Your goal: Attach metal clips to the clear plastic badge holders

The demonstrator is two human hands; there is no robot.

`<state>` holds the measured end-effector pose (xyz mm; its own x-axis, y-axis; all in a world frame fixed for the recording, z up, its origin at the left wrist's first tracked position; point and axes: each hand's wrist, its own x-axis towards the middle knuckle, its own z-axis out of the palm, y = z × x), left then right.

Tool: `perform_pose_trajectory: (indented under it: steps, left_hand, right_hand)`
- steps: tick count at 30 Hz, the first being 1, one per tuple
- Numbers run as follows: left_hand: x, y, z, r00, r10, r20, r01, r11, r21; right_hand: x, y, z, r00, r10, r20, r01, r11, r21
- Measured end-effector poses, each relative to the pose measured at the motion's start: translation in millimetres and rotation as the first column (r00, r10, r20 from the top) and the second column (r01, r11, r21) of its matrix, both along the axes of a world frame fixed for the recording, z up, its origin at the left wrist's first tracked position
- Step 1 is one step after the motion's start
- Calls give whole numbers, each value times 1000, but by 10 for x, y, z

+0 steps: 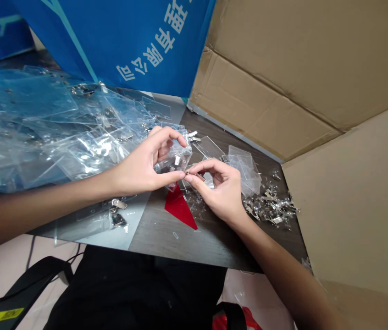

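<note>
My right hand (224, 189) pinches a small metal badge clip (199, 176) between thumb and fingers above the table. My left hand (142, 162) reaches in from the left, its thumb stretched out to touch the clip's near end. The index finger arches well apart from that thumb, and the other fingers are curled. Behind and below the left hand is a clear plastic badge holder (184, 155); I cannot tell whether it is attached to the clip. A red triangular piece (179, 207) lies on the table beneath both hands.
Clear badge holders with clips (42, 103) are heaped on the left. Loose metal clips (271, 206) are piled at right, beside clear plastic sleeves (245, 169). A cardboard panel (266, 101) and a blue printed panel (111, 41) stand behind the dark table (214, 245).
</note>
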<state>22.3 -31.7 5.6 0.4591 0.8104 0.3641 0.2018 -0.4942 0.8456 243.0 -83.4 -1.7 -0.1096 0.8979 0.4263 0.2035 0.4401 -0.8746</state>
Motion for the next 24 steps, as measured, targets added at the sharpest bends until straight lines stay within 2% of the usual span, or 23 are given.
perform_pose_trajectory:
  steps: [6, 11, 15, 17, 18, 19, 20, 21, 22, 24]
  left_hand:
    - [-6, -16, 23, 999, -14, -48, 16, 998, 55]
    - [-8, -26, 54, 997, -22, -74, 25, 999, 27]
    - [-47, 54, 17, 993, 73, -88, -66, 995, 81]
    - [-94, 129, 33, 977, 166, -136, -145, 978, 151]
    - [-123, 170, 60, 960, 220, -171, -184, 962, 202]
    - [-154, 211, 101, 938, 280, -204, -222, 938, 265]
    - [-186, 250, 154, 912, 340, -230, -256, 910, 327]
    - [-218, 285, 217, 887, 392, -244, -281, 878, 388]
    - [-250, 315, 285, 866, 433, -249, -299, 849, 437]
    - [-314, 363, 422, 833, 484, -267, -313, 811, 494]
  right_hand:
    - [28, -3, 33, 998, 53, 42, -54, 998, 34]
    - [13, 4, -4, 988, 148, 52, -149, 989, 21]
    - [137, 130, 55, 956, 238, 168, -233, 971, -54]
    - [318, 234, 157, 932, 174, 317, -157, 985, -77]
    - [438, 290, 219, 896, 89, 435, -57, 995, -87]
    - [573, 345, 281, 814, -17, 580, 86, 992, -92]
    - [719, 398, 338, 683, -130, 718, 265, 961, -78]
    - [870, 447, 386, 518, -214, 828, 448, 892, -51]
    - [1021, 491, 420, 354, -244, 903, 598, 801, -18]
    - [1301, 567, 445, 245, -248, 937, 719, 695, -4]
